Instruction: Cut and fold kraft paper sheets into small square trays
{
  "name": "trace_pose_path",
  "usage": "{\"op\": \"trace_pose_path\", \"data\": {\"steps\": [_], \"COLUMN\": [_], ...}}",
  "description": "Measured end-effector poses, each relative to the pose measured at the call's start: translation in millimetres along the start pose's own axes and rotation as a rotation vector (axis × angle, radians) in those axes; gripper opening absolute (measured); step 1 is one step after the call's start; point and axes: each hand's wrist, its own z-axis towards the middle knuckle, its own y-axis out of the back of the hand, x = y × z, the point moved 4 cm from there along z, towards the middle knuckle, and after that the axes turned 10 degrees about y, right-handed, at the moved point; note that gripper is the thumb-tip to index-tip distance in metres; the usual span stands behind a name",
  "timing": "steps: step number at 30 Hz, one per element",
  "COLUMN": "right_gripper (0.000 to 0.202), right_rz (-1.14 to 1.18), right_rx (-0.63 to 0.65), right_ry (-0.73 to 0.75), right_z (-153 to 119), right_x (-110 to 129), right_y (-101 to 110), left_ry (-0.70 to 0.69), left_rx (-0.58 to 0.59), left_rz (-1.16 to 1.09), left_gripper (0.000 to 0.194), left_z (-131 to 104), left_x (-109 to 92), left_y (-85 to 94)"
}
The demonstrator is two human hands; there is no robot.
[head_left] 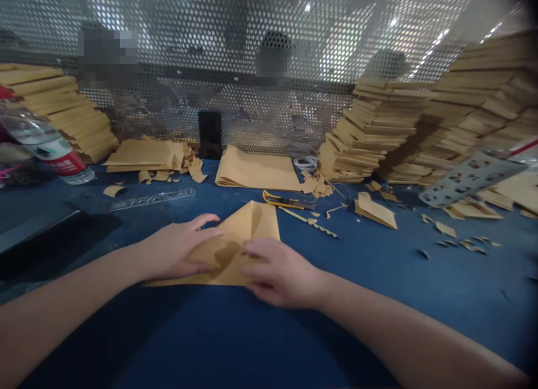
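A sheet of brown kraft paper [235,226] lies on the blue tabletop in front of me, with a crease running down from its top point and a fold along its right side. My left hand [182,246] rests flat on its left part, fingers apart. Over the right edge, my right hand [279,268] is closed, its curled fingertips against the paper and somewhat blurred by motion. Just behind the sheet lie a yellow box cutter [288,201] and a pale patterned pencil [309,222].
Tall stacks of brown paper [370,131] rise at right, another stack [63,109] at left. A water bottle [54,148], a clear ruler [153,199], a phone [209,134] and a folded paper bundle [258,169] stand around. Scraps [473,245] litter the right. A perforated metal screen [235,75] closes the back.
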Motion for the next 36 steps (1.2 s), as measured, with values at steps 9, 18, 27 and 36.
{"op": "trace_pose_path", "data": {"steps": [9,18,27,36], "right_gripper": [0.015,0.010,0.010,0.014], "right_rz": [0.133,0.112,0.140,0.134], "right_rx": [0.121,-0.038,-0.050,-0.070], "right_ry": [-0.075,-0.075,-0.058,-0.005], "right_z": [6.5,4.4,-1.1,-3.2], "right_x": [8.2,5.6,4.5,7.3], "right_y": [-8.8,-11.0,-6.4,-8.1], "left_ry": [-0.490,-0.465,-0.536,-0.562], "left_rx": [-0.258,-0.308,-0.292,-0.239], "left_rz": [0.154,-0.003,-0.002,0.045], "left_gripper": [0.029,0.023,0.022,0.022], "left_z": [-23.0,-28.3,-27.1,-25.3], "left_x": [-27.0,-28.0,-24.7,-26.0], "left_y": [-9.7,-13.4,-10.2,-2.3]}}
